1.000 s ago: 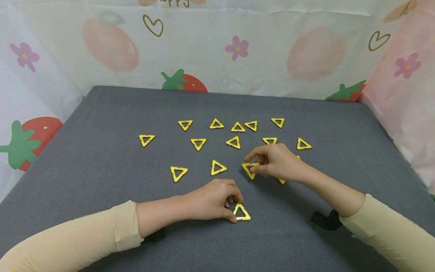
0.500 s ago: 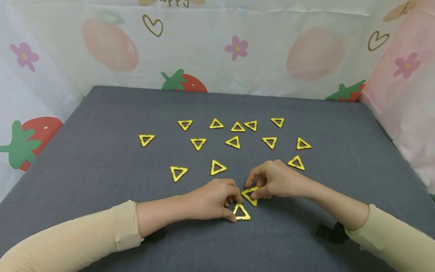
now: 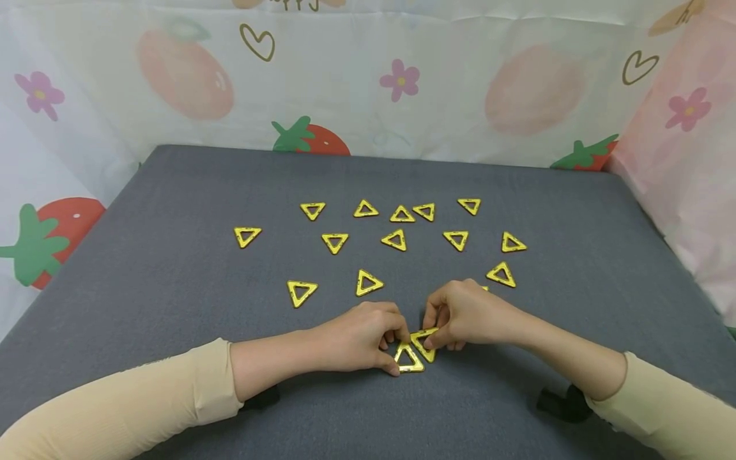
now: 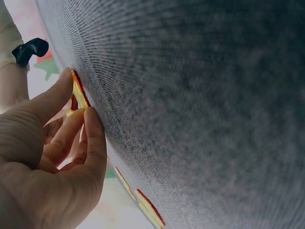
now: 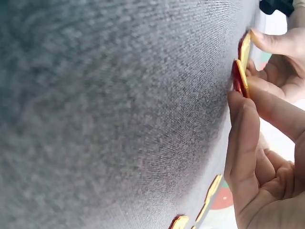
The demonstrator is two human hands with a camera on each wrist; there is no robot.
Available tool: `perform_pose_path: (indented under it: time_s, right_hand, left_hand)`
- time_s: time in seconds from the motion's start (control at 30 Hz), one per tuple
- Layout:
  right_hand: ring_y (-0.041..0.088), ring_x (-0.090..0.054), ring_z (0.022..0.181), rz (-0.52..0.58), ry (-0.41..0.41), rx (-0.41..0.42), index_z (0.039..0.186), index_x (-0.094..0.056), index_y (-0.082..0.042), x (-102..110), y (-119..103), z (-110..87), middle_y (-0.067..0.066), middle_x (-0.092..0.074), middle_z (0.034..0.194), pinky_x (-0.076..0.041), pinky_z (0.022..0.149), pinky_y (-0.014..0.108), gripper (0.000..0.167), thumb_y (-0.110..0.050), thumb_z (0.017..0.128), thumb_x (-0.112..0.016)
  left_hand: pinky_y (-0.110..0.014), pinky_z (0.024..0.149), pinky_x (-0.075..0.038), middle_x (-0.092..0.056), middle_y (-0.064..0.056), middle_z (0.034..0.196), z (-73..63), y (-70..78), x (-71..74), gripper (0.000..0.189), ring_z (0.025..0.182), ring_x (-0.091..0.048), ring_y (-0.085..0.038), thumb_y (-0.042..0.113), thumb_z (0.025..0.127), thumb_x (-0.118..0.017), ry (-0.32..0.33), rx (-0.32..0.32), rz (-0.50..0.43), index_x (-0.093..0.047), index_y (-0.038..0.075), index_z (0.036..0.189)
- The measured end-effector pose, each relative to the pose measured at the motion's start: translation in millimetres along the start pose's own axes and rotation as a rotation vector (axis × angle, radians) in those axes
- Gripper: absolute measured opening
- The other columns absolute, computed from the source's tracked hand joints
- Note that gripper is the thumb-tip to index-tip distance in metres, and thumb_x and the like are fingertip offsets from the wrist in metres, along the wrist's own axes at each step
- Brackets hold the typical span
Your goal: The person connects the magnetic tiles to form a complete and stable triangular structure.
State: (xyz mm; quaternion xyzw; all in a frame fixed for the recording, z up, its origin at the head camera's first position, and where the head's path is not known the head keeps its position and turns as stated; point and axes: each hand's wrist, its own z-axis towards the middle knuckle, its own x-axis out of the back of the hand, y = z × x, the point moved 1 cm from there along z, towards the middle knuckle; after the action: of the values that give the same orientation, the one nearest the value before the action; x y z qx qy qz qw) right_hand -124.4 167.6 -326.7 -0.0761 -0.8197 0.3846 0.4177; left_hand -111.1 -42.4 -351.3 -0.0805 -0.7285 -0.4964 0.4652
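Head view: I've got two yellow triangles meeting my eye, one per hand.
The left hand point(image 3: 359, 338) pinches the left triangle point(image 3: 411, 368) low on the bench point(image 3: 190, 191); the right hand point(image 3: 474, 313) pinches the right triangle point(image 3: 423, 333) just beside it, loose triangles point(image 3: 360, 283) beyond. Left wrist view: thumb and fingertips nipping its piece. Right wrist view: pinched too, pieces overlapping in my line of sight; contact, I can't tell.

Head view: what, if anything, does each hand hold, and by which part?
The left hand pinches one yellow triangle at its top and lower-left corners; the right hand pinches another triangle by its right side.
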Motion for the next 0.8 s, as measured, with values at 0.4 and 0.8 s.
perform_pose_path:
  time_s: [0.4,0.8]
  right_hand:
    - [0.017,-0.070,0.057,0.072,-0.069,-0.047,0.091,-0.073,-0.010,-1.6,-2.9,3.7,0.003,-0.074,0.067,-0.059,0.055,0.033,0.018,-0.014,0.077,-0.083]
    - [0.011,-0.063,0.058,0.015,-0.173,0.067,0.106,-0.070,-0.017,-1.7,3.2,6.8,-0.003,-0.069,0.070,-0.050,0.053,0.026,0.041,-0.020,0.070,-0.089]
  left_hand:
    - [-0.011,0.067,-0.047,-0.061,-0.003,0.088,0.4,-0.7,-0.1,0.033,0.074,-0.054,-0.004,0.019,0.073,-0.087,0.031,-0.022,0.016,-0.065,0.008,0.095]
    - [-0.012,0.066,-0.046,-0.059,-0.002,0.090,0.1,-0.8,0.8,0.031,0.074,-0.052,-0.004,0.020,0.074,-0.087,0.010,0.005,-0.011,-0.067,0.009,0.095]
